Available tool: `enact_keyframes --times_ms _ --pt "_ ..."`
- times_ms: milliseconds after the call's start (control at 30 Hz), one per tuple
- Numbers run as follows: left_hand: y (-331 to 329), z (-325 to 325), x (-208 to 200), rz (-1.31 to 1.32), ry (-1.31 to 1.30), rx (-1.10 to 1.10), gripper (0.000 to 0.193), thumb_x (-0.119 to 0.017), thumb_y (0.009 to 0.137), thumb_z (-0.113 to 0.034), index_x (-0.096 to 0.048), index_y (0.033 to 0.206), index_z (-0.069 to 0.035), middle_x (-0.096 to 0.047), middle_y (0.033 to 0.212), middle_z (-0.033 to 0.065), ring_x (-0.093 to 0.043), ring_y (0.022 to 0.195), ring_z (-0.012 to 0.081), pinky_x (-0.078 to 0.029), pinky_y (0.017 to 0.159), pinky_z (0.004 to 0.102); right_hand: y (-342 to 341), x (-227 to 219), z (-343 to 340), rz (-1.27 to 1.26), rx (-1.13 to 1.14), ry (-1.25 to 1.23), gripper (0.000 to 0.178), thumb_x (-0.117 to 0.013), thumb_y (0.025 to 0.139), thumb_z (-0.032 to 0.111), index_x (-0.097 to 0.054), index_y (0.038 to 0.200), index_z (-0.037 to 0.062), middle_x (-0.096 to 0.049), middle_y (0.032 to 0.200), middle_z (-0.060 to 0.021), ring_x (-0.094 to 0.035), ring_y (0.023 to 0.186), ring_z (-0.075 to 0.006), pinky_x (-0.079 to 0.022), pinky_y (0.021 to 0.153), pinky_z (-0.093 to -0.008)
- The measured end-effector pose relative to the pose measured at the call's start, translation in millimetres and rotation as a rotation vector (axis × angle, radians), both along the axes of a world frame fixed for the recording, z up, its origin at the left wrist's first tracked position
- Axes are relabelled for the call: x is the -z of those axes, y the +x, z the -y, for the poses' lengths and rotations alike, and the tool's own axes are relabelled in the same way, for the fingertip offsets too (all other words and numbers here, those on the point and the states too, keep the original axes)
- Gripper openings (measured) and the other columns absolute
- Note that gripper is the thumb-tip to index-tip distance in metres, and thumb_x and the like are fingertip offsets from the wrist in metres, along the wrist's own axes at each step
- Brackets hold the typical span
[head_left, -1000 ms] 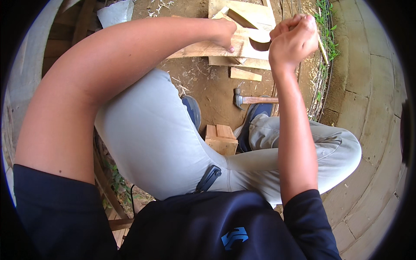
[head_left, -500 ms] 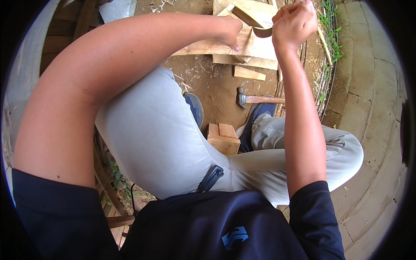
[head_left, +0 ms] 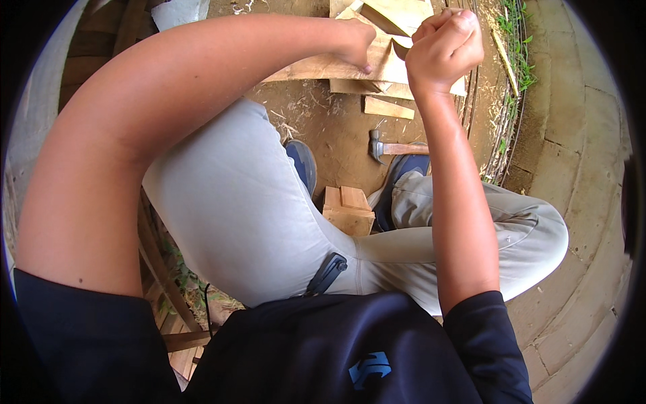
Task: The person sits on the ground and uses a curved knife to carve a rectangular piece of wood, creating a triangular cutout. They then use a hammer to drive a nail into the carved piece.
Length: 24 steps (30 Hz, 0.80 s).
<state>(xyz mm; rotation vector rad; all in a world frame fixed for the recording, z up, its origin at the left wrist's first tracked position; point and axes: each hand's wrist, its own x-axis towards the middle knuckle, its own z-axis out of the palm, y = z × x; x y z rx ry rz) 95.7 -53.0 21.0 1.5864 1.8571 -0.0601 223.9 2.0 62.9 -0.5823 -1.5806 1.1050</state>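
My left hand (head_left: 355, 46) is at the top of the view, holding a pale wooden board (head_left: 309, 69). Its thumb points toward me along the wood, while the other fingers are mostly hidden. Just to the right, my right hand (head_left: 445, 54) is closed in a fist. From its left side juts a short stretch of dark curved blade (head_left: 400, 50), close over the board. The fist hides the tool's handle, so its exact kind cannot be made out. More wood pieces (head_left: 397, 15) lie beyond and beneath the board.
A claw hammer (head_left: 397, 148) lies on the dirt by my right shoe (head_left: 412, 163). Nearer me is a wooden block (head_left: 348, 212) between my legs. One small offcut (head_left: 389, 108) sits below the boards. Concrete paving (head_left: 558, 168) runs along the right.
My right hand has come down and left with the blade, nearer to my left hand. The left hand stays at the board, almost unmoved.
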Motion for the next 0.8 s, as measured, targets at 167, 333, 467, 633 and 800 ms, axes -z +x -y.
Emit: enact_keyframes --times_ms 167,333,467,633,800 --pt "1 -1 3 -0.014 0.006 0.007 0.048 -0.085 0.081 -0.041 -0.059 0.098 -0.004 -0.069 0.103 0.0172 -0.067 0.104 0.0332 -0.052 0.086 0.0459 10 4 1 -0.086 -0.053 -0.061 0.039 -0.039 0.107 0.030 -0.044 0.078 0.0042 -0.044 0.055 -0.0023 -0.040 0.044 -0.0089 -0.032 0.040 -0.0254" --pt "2 -3 4 -0.018 -0.008 0.000 0.048 -0.085 0.081 -0.040 -0.059 0.099 -0.004 -0.069 0.105 0.0174 -0.067 0.106 0.0334 -0.052 0.087 0.0455 12 0 8 -0.087 -0.033 -0.085 0.038 -0.039 0.107 0.031 -0.045 0.081 0.0034 -0.044 0.058 -0.0027 -0.039 0.044 -0.0083 -0.031 0.039 -0.0255" --pt "0 -1 5 -0.002 0.002 -0.010 0.049 -0.085 0.081 -0.041 -0.059 0.100 -0.004 -0.069 0.106 0.0175 -0.066 0.106 0.0337 -0.052 0.087 0.0453 17 -5 21 -0.009 0.014 -0.055 0.039 -0.039 0.107 0.031 -0.045 0.081 0.0032 -0.044 0.057 -0.0025 -0.039 0.044 -0.0082 -0.031 0.040 -0.0256" --pt "0 -2 8 0.008 0.010 0.004 0.049 -0.085 0.081 -0.041 -0.059 0.101 -0.004 -0.069 0.104 0.0177 -0.066 0.104 0.0344 -0.052 0.086 0.0457 22 -2 27 0.024 0.014 0.057 0.041 -0.039 0.108 0.033 -0.045 0.080 0.0034 -0.043 0.057 -0.0025 -0.038 0.044 -0.0081 -0.031 0.039 -0.0250" --pt "0 -3 7 0.023 -0.003 0.006 0.049 -0.085 0.081 -0.041 -0.059 0.100 -0.004 -0.069 0.103 0.0183 -0.066 0.103 0.0352 -0.052 0.085 0.0464 31 -1 30 0.003 0.001 0.017 0.040 -0.039 0.109 0.024 -0.049 0.077 0.0028 -0.047 0.052 -0.0001 -0.042 0.047 -0.0066 -0.035 0.046 -0.0254"
